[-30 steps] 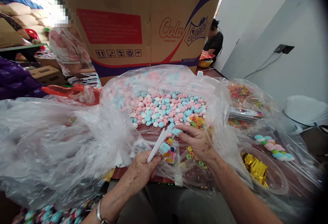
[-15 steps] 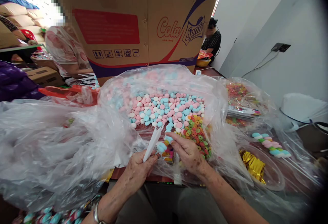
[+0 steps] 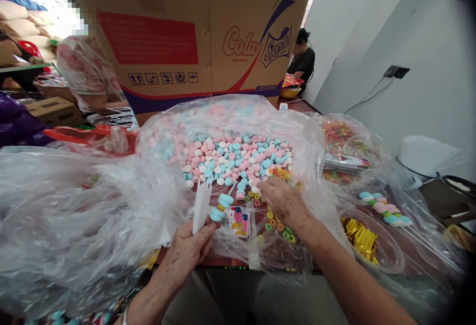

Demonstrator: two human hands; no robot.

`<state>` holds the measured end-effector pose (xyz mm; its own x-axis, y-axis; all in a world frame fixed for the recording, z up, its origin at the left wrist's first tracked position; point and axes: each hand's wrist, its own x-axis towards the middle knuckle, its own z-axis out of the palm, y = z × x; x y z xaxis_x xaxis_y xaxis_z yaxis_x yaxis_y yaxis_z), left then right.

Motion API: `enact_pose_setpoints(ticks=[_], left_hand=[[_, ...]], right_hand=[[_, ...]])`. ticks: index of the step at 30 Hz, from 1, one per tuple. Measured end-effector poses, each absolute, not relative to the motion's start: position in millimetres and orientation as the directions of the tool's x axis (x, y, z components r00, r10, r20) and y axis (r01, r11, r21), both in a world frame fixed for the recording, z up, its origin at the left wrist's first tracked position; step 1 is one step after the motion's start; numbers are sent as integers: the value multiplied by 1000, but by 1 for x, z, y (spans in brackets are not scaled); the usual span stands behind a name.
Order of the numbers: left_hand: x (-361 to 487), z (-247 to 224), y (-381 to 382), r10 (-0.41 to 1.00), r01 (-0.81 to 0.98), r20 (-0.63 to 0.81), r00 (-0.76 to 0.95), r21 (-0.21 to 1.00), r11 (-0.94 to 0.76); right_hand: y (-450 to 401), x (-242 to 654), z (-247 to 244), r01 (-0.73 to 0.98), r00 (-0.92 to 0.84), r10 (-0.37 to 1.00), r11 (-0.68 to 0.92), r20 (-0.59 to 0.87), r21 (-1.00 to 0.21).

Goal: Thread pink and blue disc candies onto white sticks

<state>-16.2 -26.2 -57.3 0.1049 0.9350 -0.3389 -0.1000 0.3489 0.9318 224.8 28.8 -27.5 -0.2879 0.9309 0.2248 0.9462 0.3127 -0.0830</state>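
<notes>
My left hand (image 3: 191,243) is closed around a bundle of flat white sticks (image 3: 202,206). The same hand also holds a thin skewer threaded with blue marshmallows (image 3: 222,207) and a yellowish piece between them. My right hand (image 3: 284,203) reaches over the gummy rings (image 3: 277,223), its fingers stretched out to the left and partly bent down at the pile's edge. Its fingertips are partly hidden, and I see nothing held in them. Beyond both hands spreads a heap of pink, blue and white marshmallows (image 3: 238,156). Printed cards (image 3: 238,221) lie between the hands.
A big cardboard box (image 3: 159,32) stands behind the heap. Clear plastic sheeting (image 3: 74,216) covers the left side. At right lie a finished marshmallow skewer (image 3: 386,209) and a plastic dish (image 3: 394,260) with gold ties (image 3: 360,238). Two people sit farther back.
My right hand has left the marshmallow skewer and moved right onto the gummy rings, some now spread nearer the front. My left hand has shifted left with the sticks and skewer.
</notes>
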Motion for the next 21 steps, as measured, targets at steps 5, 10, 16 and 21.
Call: enact_pose_setpoints(ticks=[5, 10, 16, 21], left_hand=[[-16, -61, -25, 933, -126, -347, 99, 925, 358], [-19, -65, -25, 940, -87, -309, 142, 942, 323], [-19, -64, -26, 944, -19, -268, 191, 961, 277], [-18, -66, -26, 946, 10, -249, 206, 968, 253]], right_hand=[[37, 219, -43, 852, -517, 848, 495, 116, 172], [40, 227, -44, 859, -512, 846, 499, 152, 114], [39, 226, -33, 880, -471, 882, 471, 24, -60], [28, 209, -40, 897, -439, 897, 435, 47, 82]])
